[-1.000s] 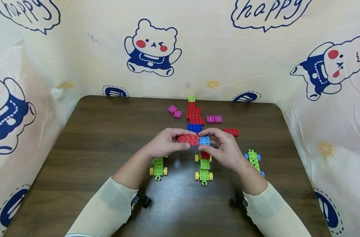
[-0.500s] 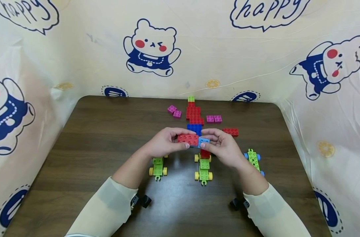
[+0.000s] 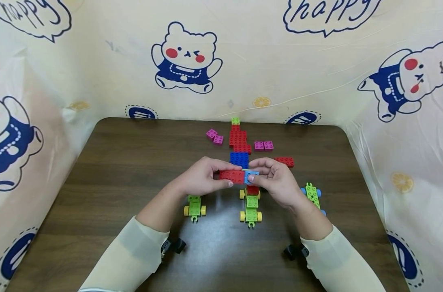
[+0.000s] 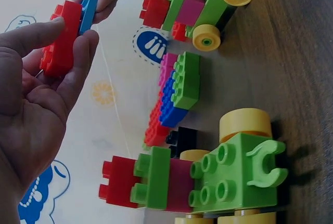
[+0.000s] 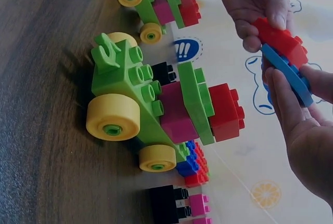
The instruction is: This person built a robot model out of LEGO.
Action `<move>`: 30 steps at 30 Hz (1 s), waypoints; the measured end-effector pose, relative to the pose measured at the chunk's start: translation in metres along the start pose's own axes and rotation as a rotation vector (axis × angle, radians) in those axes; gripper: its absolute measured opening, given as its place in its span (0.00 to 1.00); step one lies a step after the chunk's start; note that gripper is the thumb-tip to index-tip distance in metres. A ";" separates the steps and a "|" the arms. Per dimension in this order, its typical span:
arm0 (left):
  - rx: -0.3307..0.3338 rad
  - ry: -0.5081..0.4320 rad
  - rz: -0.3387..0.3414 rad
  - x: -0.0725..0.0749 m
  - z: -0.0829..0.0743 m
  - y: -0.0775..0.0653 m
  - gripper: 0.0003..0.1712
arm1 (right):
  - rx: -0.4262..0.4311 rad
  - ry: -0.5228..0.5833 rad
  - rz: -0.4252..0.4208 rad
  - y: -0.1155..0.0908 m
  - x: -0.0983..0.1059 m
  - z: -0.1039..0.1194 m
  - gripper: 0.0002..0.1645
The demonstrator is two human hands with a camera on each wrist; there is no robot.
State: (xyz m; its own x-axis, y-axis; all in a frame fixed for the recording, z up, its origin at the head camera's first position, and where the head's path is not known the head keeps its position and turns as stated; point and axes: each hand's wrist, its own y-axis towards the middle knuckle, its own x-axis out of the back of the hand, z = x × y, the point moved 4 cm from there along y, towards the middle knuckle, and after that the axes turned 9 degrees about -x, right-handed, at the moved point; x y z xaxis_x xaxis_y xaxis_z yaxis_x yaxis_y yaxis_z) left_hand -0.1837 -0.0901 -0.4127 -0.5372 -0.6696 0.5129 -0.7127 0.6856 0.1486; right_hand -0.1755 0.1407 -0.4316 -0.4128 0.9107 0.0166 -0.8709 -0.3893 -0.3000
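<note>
Above the middle of the table, my left hand (image 3: 206, 177) pinches a red toy building brick (image 3: 231, 176) between thumb and fingers. Beside it, my right hand (image 3: 279, 180) grips a thin light-blue brick (image 5: 285, 72), its thumb on the studded side. The red brick lies partly over the blue one and touches it; whether they are fully pressed together I cannot tell. Just below the hands stands a green toy car (image 3: 251, 207) with yellow wheels and a stack of bricks topped in red.
A similar yellow-wheeled car (image 3: 194, 207) stands at left, and a blue-wheeled green car (image 3: 312, 195) at right, partly behind the forearm. Beyond the hands lie a red, blue and green brick assembly (image 3: 239, 140), pink bricks (image 3: 263, 145) and a loose red brick (image 3: 284, 162).
My right fingers have come off the blue brick's far edge, and the thumb has moved onto its top. The two bricks have tilted and shifted slightly toward me. My left hand keeps its hold.
</note>
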 end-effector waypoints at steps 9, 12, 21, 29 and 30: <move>0.036 -0.062 0.001 0.001 0.001 -0.003 0.26 | 0.023 0.053 -0.011 -0.002 0.000 0.000 0.27; 0.038 -0.081 0.001 0.000 0.001 -0.003 0.26 | 0.032 0.059 -0.008 -0.003 -0.001 0.000 0.25; 0.011 -0.049 0.005 -0.001 -0.004 -0.002 0.27 | 0.043 0.085 -0.009 -0.006 -0.004 0.003 0.21; -0.016 -0.001 0.012 0.007 -0.011 -0.003 0.28 | 0.074 0.143 0.096 -0.001 -0.007 0.007 0.21; -0.007 -0.005 0.011 0.009 -0.010 -0.004 0.28 | 0.079 0.148 0.120 0.000 -0.007 0.007 0.22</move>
State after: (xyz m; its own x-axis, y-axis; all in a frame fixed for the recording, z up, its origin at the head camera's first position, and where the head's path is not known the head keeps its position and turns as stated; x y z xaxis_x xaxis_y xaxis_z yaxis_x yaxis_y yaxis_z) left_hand -0.1809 -0.0959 -0.4000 -0.5476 -0.6635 0.5099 -0.7033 0.6951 0.1491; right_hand -0.1746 0.1329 -0.4248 -0.4760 0.8654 -0.1564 -0.8385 -0.5003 -0.2161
